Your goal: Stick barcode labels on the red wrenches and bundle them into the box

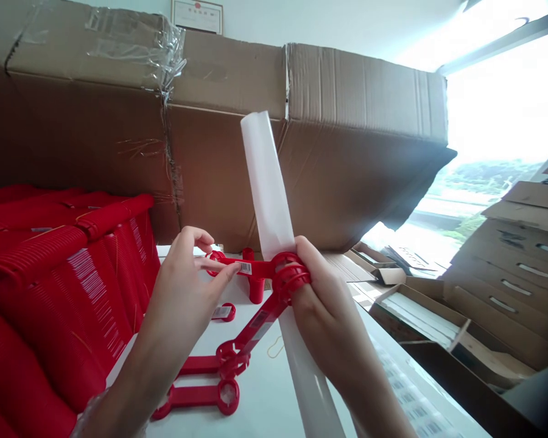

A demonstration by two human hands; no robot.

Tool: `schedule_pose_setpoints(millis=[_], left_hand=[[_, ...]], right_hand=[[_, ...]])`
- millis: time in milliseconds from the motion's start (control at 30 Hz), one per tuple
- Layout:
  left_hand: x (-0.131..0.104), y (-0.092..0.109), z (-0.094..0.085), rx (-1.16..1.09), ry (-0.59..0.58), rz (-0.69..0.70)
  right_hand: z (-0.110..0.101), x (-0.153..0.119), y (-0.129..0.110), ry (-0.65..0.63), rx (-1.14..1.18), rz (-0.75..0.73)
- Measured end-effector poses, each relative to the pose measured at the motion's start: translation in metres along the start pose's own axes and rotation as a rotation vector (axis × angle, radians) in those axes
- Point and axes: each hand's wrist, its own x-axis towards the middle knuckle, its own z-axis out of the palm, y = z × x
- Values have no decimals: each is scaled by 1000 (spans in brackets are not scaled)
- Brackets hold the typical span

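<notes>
My right hand [326, 298] is closed round a long white rolled sheet or tube [267, 182], where the ring ends of red plastic pieces [291, 277] are bunched. From these rings one flat red bar with a barcode label [251, 268] points left, and my left hand [187, 292] pinches it between thumb and fingers. Another labelled red bar [258, 323] slants down from the rings to more ring ends. Below it lies a red piece with a ring at its end [196, 396] on the white table [265, 401]. A red cylinder [256, 286] stands behind the pinched bar.
Many stacked red pieces [95, 286] with barcode labels fill the left side. A large taped cardboard box [223, 158] spans the back. At right are open cartons [429, 310], stacked cardboard [506, 261] and a barcode sheet [411, 389]. A rubber band [275, 347] lies on the table.
</notes>
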Motion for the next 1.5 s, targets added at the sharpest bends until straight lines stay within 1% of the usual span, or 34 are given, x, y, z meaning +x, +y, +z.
schedule_pose_setpoints(millis=[100,167,233,333,400,500,600,700,767,867,900,967,1100,1200,1267,1367,1500], left_hand=[[6,-8,-2,224,16,87],[6,-10,-1,288,-14,102],[3,-10,3,238,-22,93],[-3,-6,12,102,24,113],[-5,-5,15,56,37,126],[-6,-4,13,31,28,150],[-9,-1,10,-38,49,124],[-13,5,11,-120,96,101],[-15,7,11,-137,145,129],[-14,6,7,-135,208,178],[-14,4,4,-145,204,170],[-12,3,-7,-206,155,106],[-11,5,-32,-483,-24,-13],[-11,12,-44,-645,-112,-61],[-12,15,-45,-697,-138,-87],[-13,16,-42,-704,-184,-123],[-8,9,-38,-688,-139,-47]], right_hand=[[-2,3,-1,56,6,10],[-4,4,-3,89,16,13],[-3,4,-4,111,20,1],[0,3,-5,119,38,-12],[3,2,-5,110,65,-8],[5,2,-6,92,124,-7],[2,4,-6,73,193,7],[-2,3,-3,108,196,64],[-5,3,0,137,163,115],[-6,3,1,96,177,160],[-6,4,1,73,198,164],[-6,7,1,47,238,170],[-7,16,2,25,288,216],[-7,20,5,9,324,243],[-7,22,8,10,358,241],[-8,24,11,8,386,251],[-9,24,13,-24,393,243]])
